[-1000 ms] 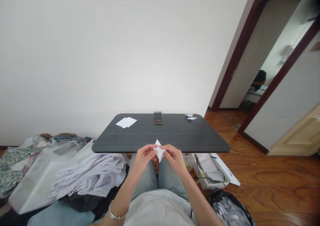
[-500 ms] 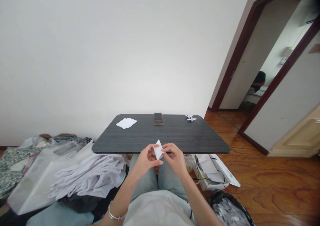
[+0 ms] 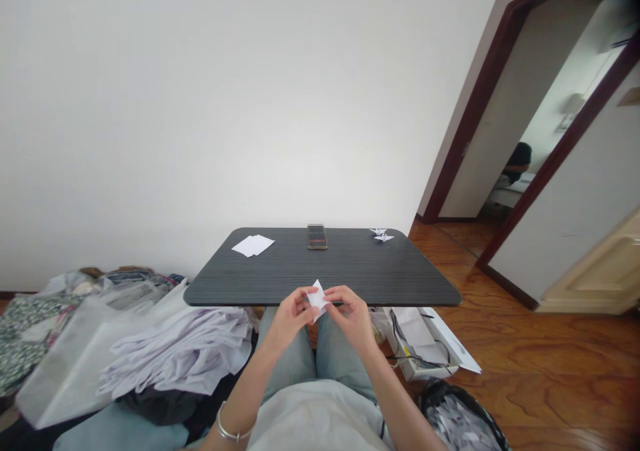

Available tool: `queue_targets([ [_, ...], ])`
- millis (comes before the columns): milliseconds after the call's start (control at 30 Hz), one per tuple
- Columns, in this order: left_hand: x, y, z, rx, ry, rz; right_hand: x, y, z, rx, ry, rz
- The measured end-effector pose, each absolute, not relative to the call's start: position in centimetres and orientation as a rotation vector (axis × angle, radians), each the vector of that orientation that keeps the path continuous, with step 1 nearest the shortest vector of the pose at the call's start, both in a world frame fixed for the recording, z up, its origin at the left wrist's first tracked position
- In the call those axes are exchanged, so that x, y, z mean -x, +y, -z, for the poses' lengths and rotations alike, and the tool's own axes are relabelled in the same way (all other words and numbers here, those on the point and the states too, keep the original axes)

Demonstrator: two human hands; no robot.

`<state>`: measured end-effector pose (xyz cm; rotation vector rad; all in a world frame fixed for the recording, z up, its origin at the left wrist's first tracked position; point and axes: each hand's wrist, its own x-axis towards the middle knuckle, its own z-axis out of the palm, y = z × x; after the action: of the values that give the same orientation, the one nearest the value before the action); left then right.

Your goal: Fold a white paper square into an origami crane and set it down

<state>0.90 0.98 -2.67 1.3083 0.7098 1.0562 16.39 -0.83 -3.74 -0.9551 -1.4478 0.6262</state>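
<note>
A small folded piece of white paper (image 3: 317, 298) is pinched between both of my hands, just in front of the near edge of the dark table (image 3: 350, 274). My left hand (image 3: 287, 318) grips its left side with closed fingers, and a bracelet sits on that wrist. My right hand (image 3: 353, 315) grips the right side with thumb and fingers pressed together. Both hands hover above my lap in light jeans.
On the table lie white paper sheets (image 3: 253, 244) at the back left, a phone (image 3: 317, 236) at the back middle and folded paper cranes (image 3: 382, 234) at the back right. A heap of bags and cloth (image 3: 125, 344) fills the left floor. A box (image 3: 425, 344) and a bin (image 3: 463, 421) stand right. A person (image 3: 517, 161) sits beyond the doorway.
The folded paper has been pressed smaller and lower between my fingers; a second ago it showed a wider pointed shape. My hands stayed in nearly the same place.
</note>
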Motion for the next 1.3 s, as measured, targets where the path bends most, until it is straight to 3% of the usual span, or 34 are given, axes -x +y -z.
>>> queue_targets([
  [1300, -0.99, 0.93, 2.87, -1.225, 0.651, -1.033, -15.93, -1.05, 3.81, 0.997, -1.536, -0.47],
])
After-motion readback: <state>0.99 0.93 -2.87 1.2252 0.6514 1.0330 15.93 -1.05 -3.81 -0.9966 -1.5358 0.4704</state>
